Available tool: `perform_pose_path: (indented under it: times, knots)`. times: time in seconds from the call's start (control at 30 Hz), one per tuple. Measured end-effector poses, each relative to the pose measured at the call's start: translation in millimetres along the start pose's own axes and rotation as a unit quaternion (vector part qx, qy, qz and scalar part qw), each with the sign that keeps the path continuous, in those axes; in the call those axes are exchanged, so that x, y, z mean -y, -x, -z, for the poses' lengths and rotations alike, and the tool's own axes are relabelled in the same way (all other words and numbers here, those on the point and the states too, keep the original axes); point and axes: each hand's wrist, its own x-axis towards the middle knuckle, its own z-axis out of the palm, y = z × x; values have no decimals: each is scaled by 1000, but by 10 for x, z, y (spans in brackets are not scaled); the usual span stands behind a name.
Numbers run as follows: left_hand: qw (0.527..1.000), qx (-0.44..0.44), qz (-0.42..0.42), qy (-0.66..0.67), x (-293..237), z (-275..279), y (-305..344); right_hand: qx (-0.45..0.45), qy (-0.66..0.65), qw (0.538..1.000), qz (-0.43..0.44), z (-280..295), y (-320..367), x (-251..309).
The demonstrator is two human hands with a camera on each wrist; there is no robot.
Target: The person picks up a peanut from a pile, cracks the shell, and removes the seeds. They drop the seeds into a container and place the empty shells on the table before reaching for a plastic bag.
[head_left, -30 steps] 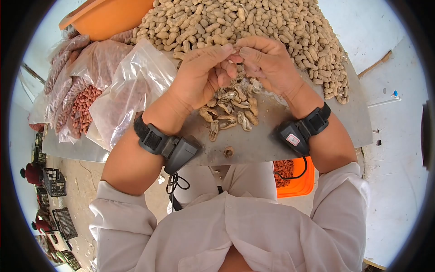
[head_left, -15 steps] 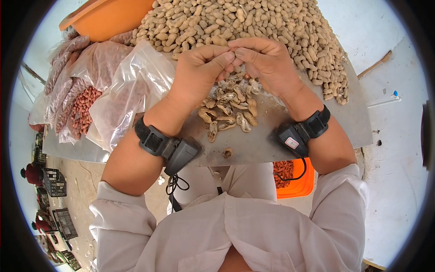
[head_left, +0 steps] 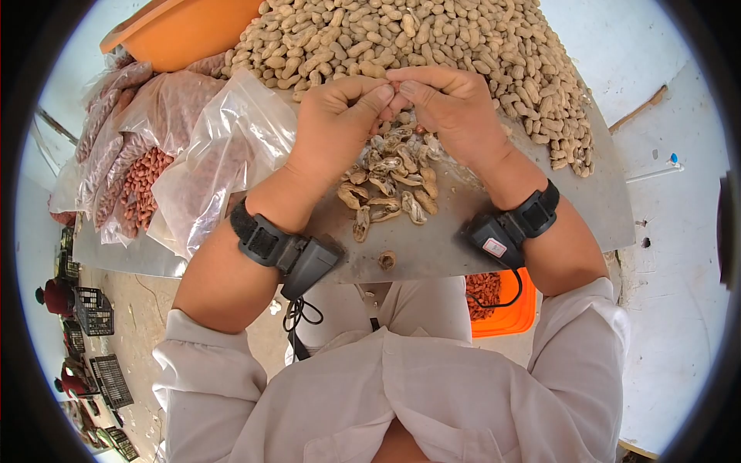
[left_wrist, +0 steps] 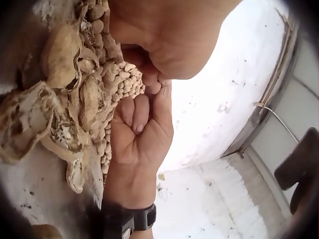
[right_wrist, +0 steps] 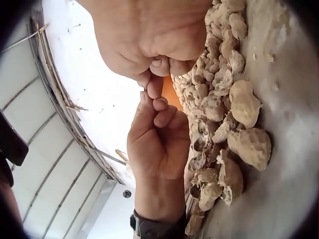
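Note:
In the head view my left hand (head_left: 338, 122) and right hand (head_left: 455, 112) meet fingertip to fingertip above a small pile of empty peanut shells (head_left: 392, 170). Thumbs and forefingers of both pinch a peanut (head_left: 396, 86), of which only a small reddish bit shows; the fingers cover the rest. Seen from the left wrist, the right hand (left_wrist: 142, 127) has its other fingers curled toward the palm. The right wrist view shows the left hand (right_wrist: 159, 144) likewise curled, its fingertips against those of the other hand.
A large heap of unshelled peanuts (head_left: 432, 38) covers the back of the metal table (head_left: 324, 224). Clear bags of red kernels (head_left: 143, 181) and an orange basin (head_left: 177, 35) stand at the left. Below the table edge is an orange tub (head_left: 513, 309) with reddish kernels.
My left hand has turned and drawn its fingers in, so its palm no longer shows in the head view. The fingertips of both hands have come closer together; a reddish kernel now shows on the shell pile.

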Motion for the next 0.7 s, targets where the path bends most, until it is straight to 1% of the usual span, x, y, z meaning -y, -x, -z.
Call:
perform_pose_path:
  times: [0.03,0.13,0.23,0.33,0.43,0.53,0.63,0.7]
  knots:
    - [1000,-4,-4,-20,-18,-1,5,-3,0,1000,0,-2,-1,-9]
    - [998,-25,-28,-48,-39,-18,15,-15,-39,998,-41,-5,-11,-52]
    - [999,-40,-28,-14,-4,-31,3,-13,-64,996,-62,19,-8,-73]
    - [997,-64,-36,-20,14,-32,2,-7,-84,996,-32,7,0,-62]
    - [995,-68,-41,-56,-38,-41,19,-27,-10,1000,8,-22,4,-30]
    - [987,-77,-75,-123,-1,-33,11,-28,-12,1000,-5,-6,3,-52]
    - [981,-75,-95,-151,-21,-35,16,-41,14,999,-15,-10,-5,-80]
    - [983,-72,-89,-146,-26,-38,21,-46,41,998,-6,-25,-3,-61]
